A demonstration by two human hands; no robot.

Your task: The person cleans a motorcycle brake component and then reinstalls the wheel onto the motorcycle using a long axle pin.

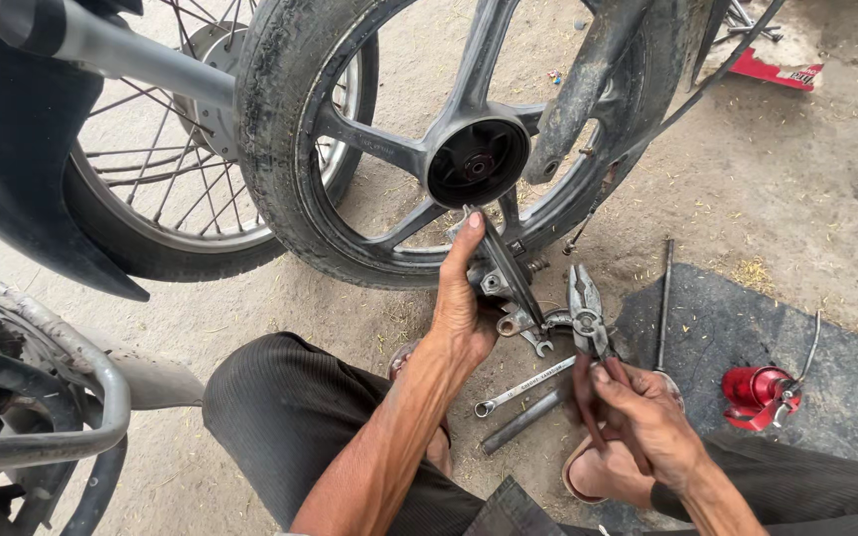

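Brake part [500, 273] sits gripped in my left hand [461, 308]; my right hand [647, 417] clasps pliers [588, 323] over the ground's black mat [747, 328].

Bare forearms and hands [464, 313], dark finely striped trousers [290, 427], sandals [588, 471] on the feet.

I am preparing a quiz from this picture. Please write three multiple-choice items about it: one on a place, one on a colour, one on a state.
1. Where does the small oil can lie?
A on the dark rubber mat
B inside the wheel
C on the person's knee

2. What colour is the oil can?
A blue
B red
C yellow

3. How are the metal pliers with dark handles, held by the right hand?
A lying on the ground
B closed
C open

Key: A, the mat is under it; B, its body is red; C, the tips stand apart.
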